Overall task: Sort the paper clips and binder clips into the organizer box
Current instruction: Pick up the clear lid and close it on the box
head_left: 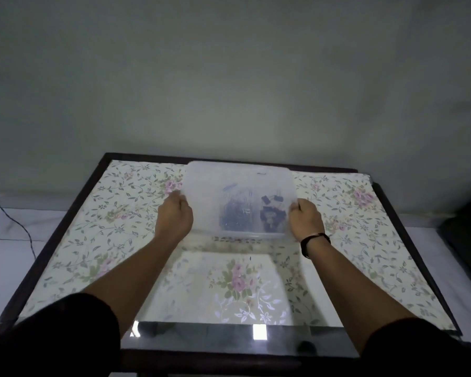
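Observation:
A translucent plastic organizer box point(238, 180) sits at the far middle of the table, its lid tilted over it. Through the plastic I see a dark mass of paper clips point(235, 213) on the left and black binder clips point(273, 213) in the compartment to their right. My left hand point(174, 216) grips the lid's left edge. My right hand point(306, 220), with a black wristband below it, grips the right edge. Whether the lid is fully down cannot be told.
The table point(93, 240) has a floral cloth under glass and a dark wooden frame. A grey wall stands right behind it. A thin black cable point(25, 229) hangs at the left, and a dark object point(468, 240) stands at the right edge.

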A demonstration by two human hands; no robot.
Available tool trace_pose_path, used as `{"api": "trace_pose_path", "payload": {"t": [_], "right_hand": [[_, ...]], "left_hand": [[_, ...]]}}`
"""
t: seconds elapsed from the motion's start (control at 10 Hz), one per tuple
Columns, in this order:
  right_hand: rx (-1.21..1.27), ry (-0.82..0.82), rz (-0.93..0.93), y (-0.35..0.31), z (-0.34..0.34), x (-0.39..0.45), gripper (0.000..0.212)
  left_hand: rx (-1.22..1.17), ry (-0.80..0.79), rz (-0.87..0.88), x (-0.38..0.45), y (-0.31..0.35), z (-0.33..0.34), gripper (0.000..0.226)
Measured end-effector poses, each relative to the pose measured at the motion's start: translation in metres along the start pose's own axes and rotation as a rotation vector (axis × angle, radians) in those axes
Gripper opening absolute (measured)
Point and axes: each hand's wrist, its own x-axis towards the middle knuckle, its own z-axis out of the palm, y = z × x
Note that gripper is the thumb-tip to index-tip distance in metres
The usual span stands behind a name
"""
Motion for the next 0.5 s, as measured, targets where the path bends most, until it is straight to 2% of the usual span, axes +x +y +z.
{"api": "trace_pose_path", "payload": {"t": [0.1, 0.3, 0.5], "right_hand": [[-0.038, 0.024, -0.022, -0.02, 0.0, 0.03, 0.032], [-0.119, 0.017, -0.021, -0.038, 0.013, 0.074, 0.03], [-0.13, -0.057, -0.009, -0.021, 0.023, 0.079, 0.035]], "left_hand": [[0.001, 0.006, 0.029, 0.035, 0.018, 0.002, 0.028], [-0.024, -0.001, -0.027, 0.076, 0.015, 0.024, 0.031], [0.018, 0.013, 0.008, 0.085, 0.002, 0.037, 0.027]]}}
